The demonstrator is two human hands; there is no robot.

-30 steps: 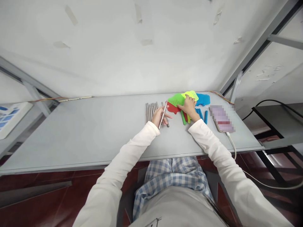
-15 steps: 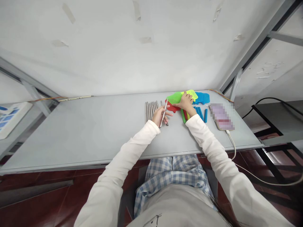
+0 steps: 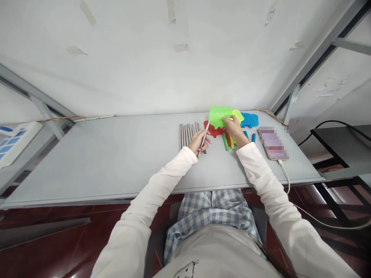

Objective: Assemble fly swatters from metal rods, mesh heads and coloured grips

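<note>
and now the green mesh piece (image 3: 219, 115) has been lifted off the red piece (image 3: 213, 131), pinched by the right hand (image 3: 234, 128), at one o'clock from the left hand (image 3: 198, 142), where a metal rod (image 3: 204, 136) is gripped (rod-to-mesh contact can't be told): both parts are held.

Sleeves (image 3: 162, 181): white, long, wrinkled. Top (image 3: 223, 247): pale, black line drawing (image 3: 187, 270) on front. Legwear (image 3: 214, 217): blue-and-white check, loose, visibly creased.

White wall (image 3: 145, 77), grey table (image 3: 116, 154), red floor (image 3: 63, 256)
</note>
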